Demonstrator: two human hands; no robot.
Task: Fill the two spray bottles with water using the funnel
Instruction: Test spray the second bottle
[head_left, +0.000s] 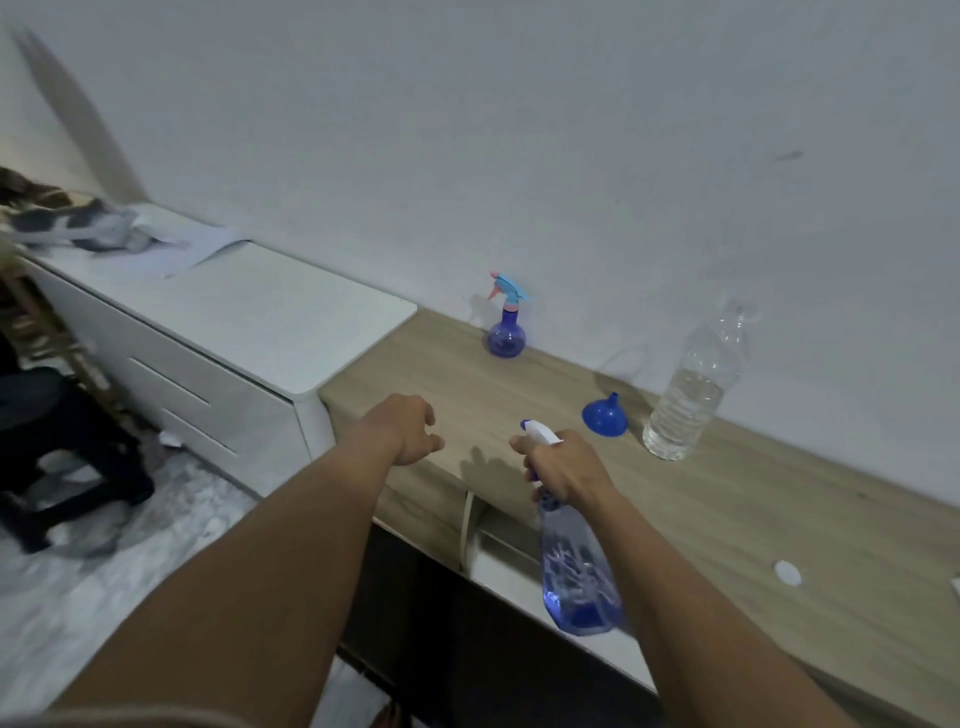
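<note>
Over the front edge of the wooden desk (727, 519), the right hand (566, 475) was closed around the neck of a tall blue spray bottle (579, 571), just under its white trigger head (540, 432), and the bottle hung below the hand, clear of the surface, its base out past the front edge. The left hand (413, 428) hovered near the desk's front left corner with its fingers loosely curled and apart, gripping nothing. Against the wall at the back edge stood a small round purple spray bottle (506, 338) with a light blue and pink trigger, upright and well apart from both hands. Further right along the back edge, a clear plastic water bottle (693, 389) stood upright, partly filled, and whether it was capped could not be told. Just beside it, toward the hands, a blue funnel (605, 413) rested mouth-down on the surface with its spout pointing up. A small white disc (787, 573) lay on the right part of the surface. A white drawer cabinet (249, 332) stood against the desk's left edge.
</note>
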